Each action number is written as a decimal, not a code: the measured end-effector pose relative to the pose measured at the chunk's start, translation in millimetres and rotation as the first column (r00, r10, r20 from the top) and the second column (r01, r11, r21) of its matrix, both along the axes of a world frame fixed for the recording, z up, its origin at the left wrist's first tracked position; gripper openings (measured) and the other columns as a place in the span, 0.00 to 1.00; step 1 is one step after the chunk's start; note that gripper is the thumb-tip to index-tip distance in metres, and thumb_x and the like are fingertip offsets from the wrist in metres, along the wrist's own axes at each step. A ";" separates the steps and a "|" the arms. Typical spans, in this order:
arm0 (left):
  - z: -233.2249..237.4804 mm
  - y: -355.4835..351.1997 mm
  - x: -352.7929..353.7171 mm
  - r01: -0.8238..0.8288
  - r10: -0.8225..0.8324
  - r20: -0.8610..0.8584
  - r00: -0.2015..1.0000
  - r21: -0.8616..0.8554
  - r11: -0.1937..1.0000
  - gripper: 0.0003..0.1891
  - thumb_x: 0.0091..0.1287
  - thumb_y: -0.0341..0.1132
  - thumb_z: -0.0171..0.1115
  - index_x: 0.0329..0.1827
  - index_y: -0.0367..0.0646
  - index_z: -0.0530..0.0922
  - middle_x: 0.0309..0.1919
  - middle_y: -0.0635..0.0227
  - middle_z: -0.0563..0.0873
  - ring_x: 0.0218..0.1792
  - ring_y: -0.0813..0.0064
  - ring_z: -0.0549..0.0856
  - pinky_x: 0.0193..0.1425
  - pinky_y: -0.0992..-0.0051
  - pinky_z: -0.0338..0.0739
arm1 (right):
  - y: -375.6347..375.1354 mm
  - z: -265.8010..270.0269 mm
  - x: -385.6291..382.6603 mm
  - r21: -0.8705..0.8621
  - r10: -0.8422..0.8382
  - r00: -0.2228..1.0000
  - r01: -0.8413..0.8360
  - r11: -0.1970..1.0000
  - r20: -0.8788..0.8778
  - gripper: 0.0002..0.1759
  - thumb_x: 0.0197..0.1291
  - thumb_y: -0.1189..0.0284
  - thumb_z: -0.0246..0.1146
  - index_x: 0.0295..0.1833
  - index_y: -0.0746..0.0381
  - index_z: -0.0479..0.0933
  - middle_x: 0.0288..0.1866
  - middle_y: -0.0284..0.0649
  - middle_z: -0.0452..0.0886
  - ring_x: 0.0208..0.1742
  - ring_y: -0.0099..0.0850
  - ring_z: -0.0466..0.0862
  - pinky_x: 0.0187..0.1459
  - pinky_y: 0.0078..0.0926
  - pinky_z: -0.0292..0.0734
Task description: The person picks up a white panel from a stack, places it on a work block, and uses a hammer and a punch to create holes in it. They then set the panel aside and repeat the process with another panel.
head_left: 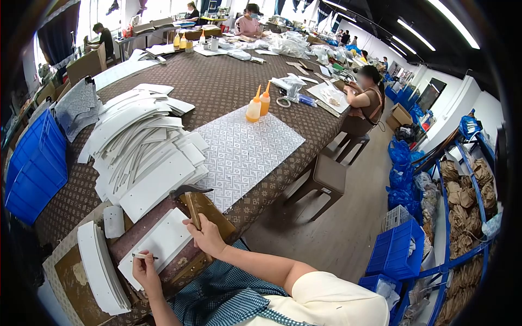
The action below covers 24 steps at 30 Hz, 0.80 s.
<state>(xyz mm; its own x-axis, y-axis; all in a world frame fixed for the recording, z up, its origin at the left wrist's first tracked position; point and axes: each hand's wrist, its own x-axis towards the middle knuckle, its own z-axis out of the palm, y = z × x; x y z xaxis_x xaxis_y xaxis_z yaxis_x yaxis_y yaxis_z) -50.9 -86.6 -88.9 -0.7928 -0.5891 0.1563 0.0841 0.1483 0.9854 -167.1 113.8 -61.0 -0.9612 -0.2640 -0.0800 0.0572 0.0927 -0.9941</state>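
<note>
While left hand [147, 274] low around pen [143, 256], right hand [209, 237] aslant at board [166, 236].

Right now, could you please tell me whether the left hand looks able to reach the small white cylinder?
Probably yes: nothing tall seems to stand between the left hand and the cylinder, though those fingers hold a slim white pen.

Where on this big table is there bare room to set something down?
The patterned sheet is bare right of the white board pile, nearer than the orange bottles. Brown cloth also shows between pile and bottles. It's crowded around the left hand and right hand, and among the far plastic bags.
</note>
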 end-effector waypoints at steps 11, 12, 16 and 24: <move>2.5 1.2 0.6 -0.001 0.001 0.004 1.000 0.009 1.000 0.11 0.74 0.37 0.64 0.45 0.36 0.80 0.32 0.77 0.79 0.33 0.86 0.73 0.39 0.82 0.69 | 0.2 -1.6 -0.2 -0.001 -0.004 1.000 0.004 1.000 -0.017 0.12 0.71 0.69 0.59 0.51 0.67 0.75 0.36 0.38 0.86 0.19 0.23 0.80 0.23 0.24 0.76; 2.3 1.2 0.4 -0.002 0.002 0.003 1.000 0.011 1.000 0.11 0.74 0.37 0.64 0.45 0.36 0.80 0.32 0.77 0.79 0.33 0.86 0.74 0.39 0.82 0.69 | 0.1 -2.0 -0.2 -0.002 -0.006 1.000 0.006 1.000 -0.023 0.12 0.71 0.69 0.59 0.51 0.67 0.75 0.36 0.38 0.86 0.19 0.23 0.80 0.23 0.24 0.76; 4.2 1.9 0.3 -0.005 0.004 0.012 1.000 0.014 1.000 0.10 0.74 0.35 0.64 0.45 0.36 0.80 0.32 0.76 0.79 0.33 0.86 0.74 0.39 0.82 0.69 | -0.4 -3.3 -0.1 0.000 -0.013 1.000 0.013 1.000 -0.012 0.12 0.72 0.69 0.59 0.51 0.67 0.75 0.36 0.38 0.86 0.19 0.23 0.80 0.22 0.24 0.76; 1.2 0.1 1.0 -0.010 0.009 0.013 1.000 0.015 1.000 0.09 0.74 0.35 0.64 0.45 0.36 0.80 0.33 0.76 0.80 0.34 0.85 0.75 0.39 0.82 0.70 | -0.8 -4.5 -0.4 0.008 -0.021 1.000 0.021 1.000 -0.022 0.12 0.72 0.69 0.59 0.51 0.68 0.75 0.39 0.38 0.87 0.19 0.23 0.80 0.22 0.24 0.76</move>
